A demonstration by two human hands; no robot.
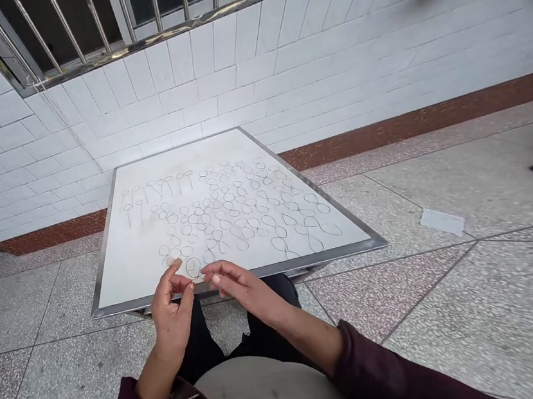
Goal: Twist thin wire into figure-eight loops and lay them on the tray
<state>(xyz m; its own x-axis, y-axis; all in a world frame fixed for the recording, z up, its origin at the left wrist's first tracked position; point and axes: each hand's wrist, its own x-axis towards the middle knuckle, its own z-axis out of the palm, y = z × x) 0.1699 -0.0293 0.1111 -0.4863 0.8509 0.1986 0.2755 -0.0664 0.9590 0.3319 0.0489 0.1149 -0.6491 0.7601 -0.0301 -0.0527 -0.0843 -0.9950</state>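
Note:
Close to the near edge of the white board table (124, 269), a thin dark wire loop (192, 259) stands up between my two hands. My left hand (171, 307) pinches the bottom of the loop between thumb and fingertip. From the other side, my right hand (238, 288) has its thumb and fingers drawn together at the loop's lower right; the exact contact is too fine to see. Just beyond lie many thin wire figure-eights (277, 232) and twisted rings. Farther left are several single loops with straight tails (140, 210).
A grey metal rim (313, 184) frames the board, which reaches almost to the white tiled wall (212, 70). Window bars (93, 20) run above. A pale flat piece (443, 221) lies on the stone floor at right. My knees are beneath the near edge.

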